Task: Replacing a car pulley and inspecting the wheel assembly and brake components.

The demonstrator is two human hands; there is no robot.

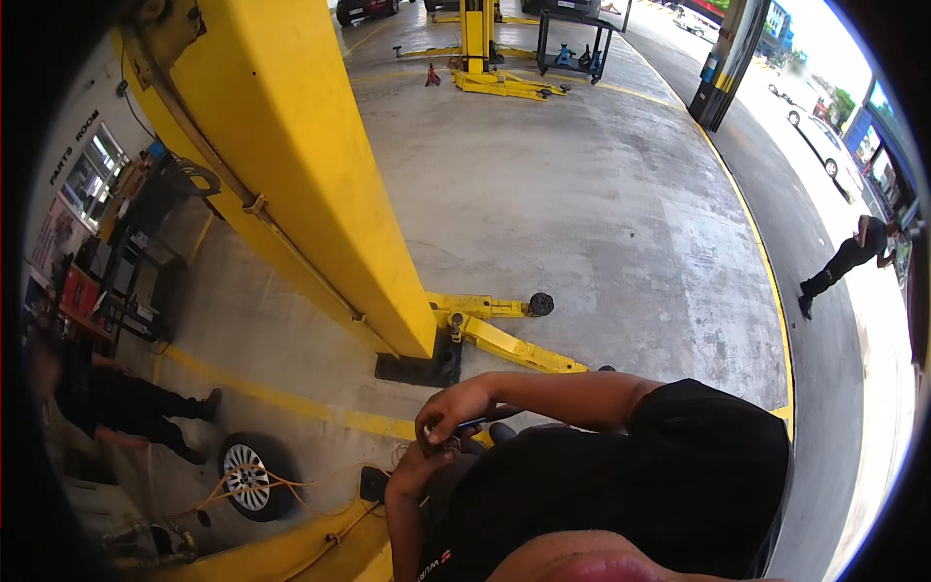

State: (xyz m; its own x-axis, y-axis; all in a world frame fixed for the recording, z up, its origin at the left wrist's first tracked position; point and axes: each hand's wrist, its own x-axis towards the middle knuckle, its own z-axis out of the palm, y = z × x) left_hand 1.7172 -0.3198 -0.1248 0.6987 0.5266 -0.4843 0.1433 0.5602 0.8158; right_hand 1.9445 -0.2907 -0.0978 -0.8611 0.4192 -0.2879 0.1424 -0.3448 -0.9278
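Note:
My right hand [454, 409] is in front of my body, its fingers curled. A slim blue, pen-like thing [472, 423] sticks out beside its fingers; most of it is hidden. Just below, my left hand [419, 471] meets the right one, thumb and fingers bent inward. Whatever lies between its fingers is too small to make out. Beyond both hands stand the black base [419, 370] and the tall yellow post [291, 184] of a car lift. Its yellow lift arms [519, 345] reach out low over the floor to the right.
A wheel [248, 477] with a silver rim lies at the lower left, an orange hose [301, 482] across it. Another person [136, 407] stands near it; a second person [846, 257] is outside at right. A second lift [477, 44] and black cart [577, 48] stand far off.

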